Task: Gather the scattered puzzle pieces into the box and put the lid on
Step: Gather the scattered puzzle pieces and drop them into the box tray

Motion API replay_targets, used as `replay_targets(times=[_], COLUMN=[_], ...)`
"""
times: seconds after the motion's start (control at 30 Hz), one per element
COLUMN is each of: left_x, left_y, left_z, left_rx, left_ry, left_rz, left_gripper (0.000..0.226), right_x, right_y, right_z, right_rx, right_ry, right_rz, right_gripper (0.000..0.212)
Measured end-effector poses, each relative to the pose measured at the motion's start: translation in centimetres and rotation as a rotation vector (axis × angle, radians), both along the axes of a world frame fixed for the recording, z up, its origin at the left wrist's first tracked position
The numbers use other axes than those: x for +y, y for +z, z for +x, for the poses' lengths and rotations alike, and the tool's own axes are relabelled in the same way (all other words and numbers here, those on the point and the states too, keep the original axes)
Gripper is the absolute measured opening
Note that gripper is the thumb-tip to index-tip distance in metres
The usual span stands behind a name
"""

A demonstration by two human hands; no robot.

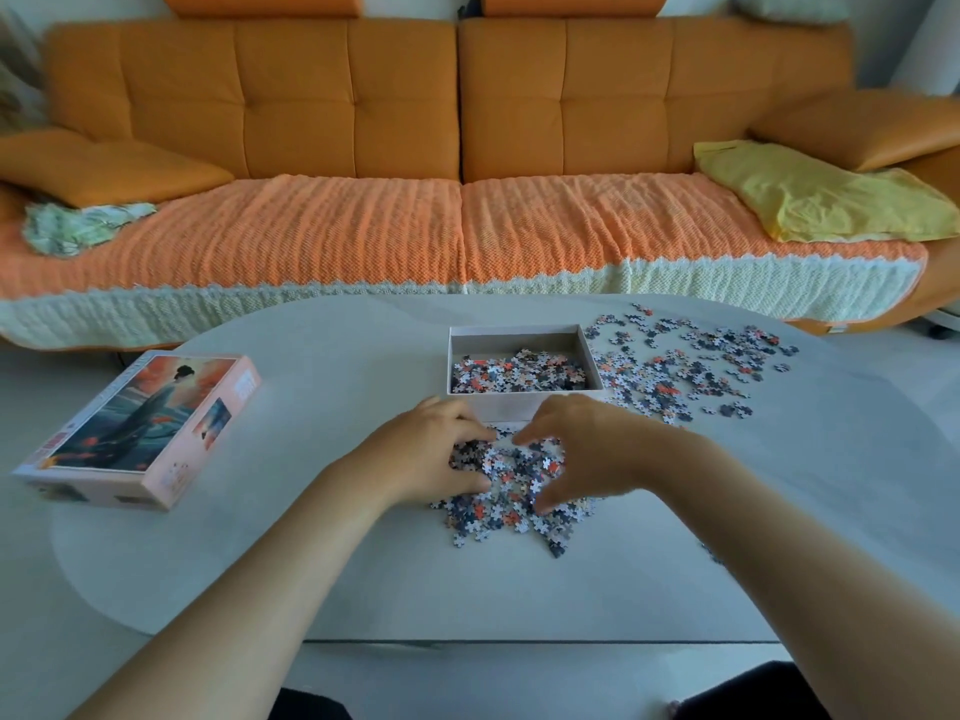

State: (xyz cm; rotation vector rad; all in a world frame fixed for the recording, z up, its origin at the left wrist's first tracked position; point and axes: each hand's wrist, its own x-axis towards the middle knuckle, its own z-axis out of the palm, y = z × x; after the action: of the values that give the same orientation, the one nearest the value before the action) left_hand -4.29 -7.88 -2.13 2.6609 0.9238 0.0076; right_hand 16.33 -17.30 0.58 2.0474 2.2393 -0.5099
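grey, white and orange-red cardboard pieces form a near heap (511, 485) on the pale table (311, 563). it lies directly between the person's 2 hands and just in front of the near wall of the open box (519, 405). the left hand (431, 452) bounds the heap on its left side and the right hand (582, 452) on its right. some pieces spill toward the viewer beyond both hands.

the pieces are small, knobbed and piled unevenly. the box is white, shallow and rectangular, and the pieces in the box (519, 374) cover most of its floor. a wider scatter of loose pieces (675, 371) spreads flat on the table just to the right of the box. the lid (140, 428), printed with a robed figure among orange-red blossoms, lies well apart near the table's left edge.

both hands are cupped, with fingers and thumbs curved inward around the heap. their index fingertips nearly meet at the heap's far side, and the palms press against the pieces. an orange sofa (363, 96) with a knitted throw stands behind the table.
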Motion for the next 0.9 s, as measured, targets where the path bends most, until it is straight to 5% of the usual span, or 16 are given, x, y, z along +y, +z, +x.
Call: replay_targets(times=[0.3,0.4,0.53,0.9], left_x=[-1.1,-0.9,-0.7,0.2], left_y=[-0.6,-0.6,-0.5,1.3], left_z=[0.7,0.9,1.0,1.7], left_rx=[-0.202,-0.233,-0.256,-0.423], left_ry=[0.013,0.020,0.043,0.136], left_rz=[-0.044,-0.050,-0.061,-0.155], left_gripper=[0.019,0.013,0.010,0.010], right_x=[-0.2,-0.1,0.2,2.2], right_y=[-1.2,-1.1,-1.2,0.4], right_z=[-1.7,-2.2,-2.6,-1.3], right_rx=[0.137,0.166,0.138,0.381], right_ry=[-0.090,-0.117,-0.145,-0.288], right_rz=[0.121,0.114,0.069,0.140], right_gripper=[0.044,0.051,0.054,0.012])
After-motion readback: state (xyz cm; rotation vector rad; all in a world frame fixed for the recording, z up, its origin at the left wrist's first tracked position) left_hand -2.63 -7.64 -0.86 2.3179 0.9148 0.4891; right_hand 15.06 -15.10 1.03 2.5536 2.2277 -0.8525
